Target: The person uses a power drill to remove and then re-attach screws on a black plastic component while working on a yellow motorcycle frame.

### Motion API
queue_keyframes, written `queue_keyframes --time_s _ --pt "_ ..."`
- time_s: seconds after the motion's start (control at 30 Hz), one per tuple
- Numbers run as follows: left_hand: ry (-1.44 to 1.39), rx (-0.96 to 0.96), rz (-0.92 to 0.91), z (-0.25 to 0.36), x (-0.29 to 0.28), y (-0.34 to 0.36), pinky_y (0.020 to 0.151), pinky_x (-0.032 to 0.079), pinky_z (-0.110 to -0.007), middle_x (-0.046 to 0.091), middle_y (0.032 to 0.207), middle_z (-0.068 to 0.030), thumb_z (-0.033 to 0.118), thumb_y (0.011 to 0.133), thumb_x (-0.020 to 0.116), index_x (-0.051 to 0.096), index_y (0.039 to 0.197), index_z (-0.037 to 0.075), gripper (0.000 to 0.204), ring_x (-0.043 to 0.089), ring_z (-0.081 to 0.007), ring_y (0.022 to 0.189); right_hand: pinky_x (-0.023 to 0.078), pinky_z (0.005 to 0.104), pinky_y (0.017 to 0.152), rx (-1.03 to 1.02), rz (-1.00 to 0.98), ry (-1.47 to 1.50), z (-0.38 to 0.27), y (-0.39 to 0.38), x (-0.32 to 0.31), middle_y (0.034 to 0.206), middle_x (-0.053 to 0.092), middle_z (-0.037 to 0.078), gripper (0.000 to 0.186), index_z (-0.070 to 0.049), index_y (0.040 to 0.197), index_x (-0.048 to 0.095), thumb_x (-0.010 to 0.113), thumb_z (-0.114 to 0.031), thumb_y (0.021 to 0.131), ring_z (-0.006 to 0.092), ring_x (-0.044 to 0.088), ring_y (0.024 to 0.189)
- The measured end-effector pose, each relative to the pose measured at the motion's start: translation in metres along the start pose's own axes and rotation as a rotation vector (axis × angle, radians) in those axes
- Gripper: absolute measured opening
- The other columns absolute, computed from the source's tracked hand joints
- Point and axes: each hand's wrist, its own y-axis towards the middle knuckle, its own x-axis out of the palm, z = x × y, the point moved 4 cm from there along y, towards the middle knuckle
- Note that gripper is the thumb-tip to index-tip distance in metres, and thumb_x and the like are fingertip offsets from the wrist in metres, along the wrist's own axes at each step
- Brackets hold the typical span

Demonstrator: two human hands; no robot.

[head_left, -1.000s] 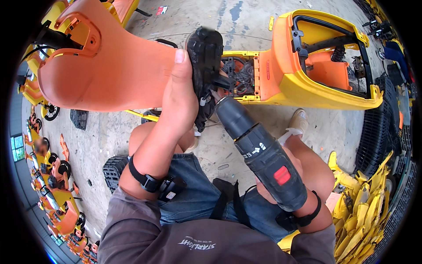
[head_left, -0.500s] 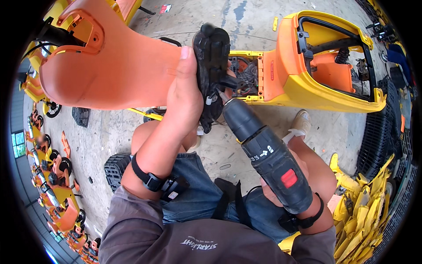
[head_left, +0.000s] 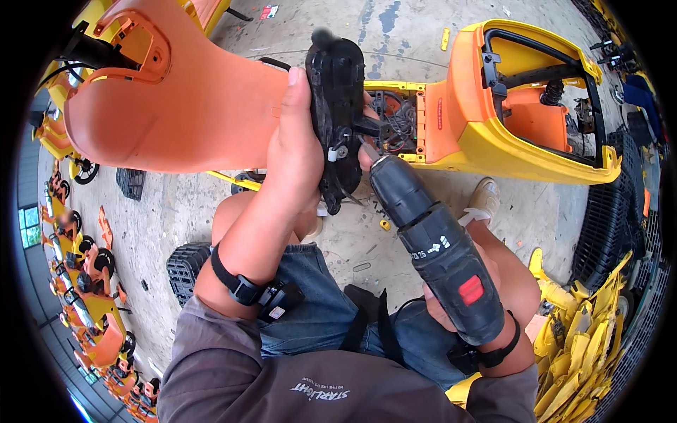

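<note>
Currently the person's left hand (head_left: 296, 144) holds up a long black plastic part (head_left: 337, 92) in front of the open middle of a yellow-and-orange scooter body (head_left: 462, 144), thumb on the near side and fingertips showing past the far edge. That grip is closed around the part. The right hand (head_left: 438, 310), mostly hidden behind the drill (head_left: 441, 257), has its grip wrapped around the tool. The drill's bit points at the part's lower half, near a round metal screw (head_left: 343, 151); whether the tip touches anything is hard to tell.

Behind the part, a boxy compartment (head_left: 421, 116) in the scooter body holds a tangle of wires (head_left: 400, 123). The wide opening farther right shows an orange liner (head_left: 530, 118) and a black spring (head_left: 552, 93). A black crate (head_left: 185, 271) sits on the floor (head_left: 352, 243) by the left knee; its contents are not clear. At the right, yellow plastic pieces (head_left: 578, 331) lie heaped near ribbed black baskets (head_left: 606, 211).

Pale lettering crosses the grey shirt (head_left: 282, 384), small white marks ring the drill's collar, and a narrow red label (head_left: 440, 113) sits on the scooter body.
</note>
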Motion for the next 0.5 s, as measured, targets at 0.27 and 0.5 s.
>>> queue_keyframes --time_s 0.27,0.5 --pt "-0.091 -0.056 -0.032 -0.0011 0.0016 -0.0012 0.057 0.052 -0.027 0.066 0.082 -0.0115 0.061 0.098 0.021 0.059 0.109 0.001 0.072 0.063 -0.0160 0.063 0.049 0.0286 0.069 0.127 0.019 0.055 -0.0037 -0.0002 0.0011 0.088 0.061 0.007 0.042 -0.001 0.112 0.055 0.070 -0.006 0.073 0.0206 0.062 0.077" --pt "-0.069 -0.059 -0.044 -0.0020 0.0018 -0.0005 0.056 0.052 -0.027 0.066 0.081 -0.0120 0.062 0.098 0.020 0.058 0.109 0.002 0.072 0.063 -0.0160 0.061 0.048 0.0260 0.071 0.081 -0.047 0.075 -0.0068 0.0016 -0.0006 0.090 0.058 0.004 0.048 0.000 0.124 0.048 0.066 -0.008 0.080 0.0141 0.059 0.078"
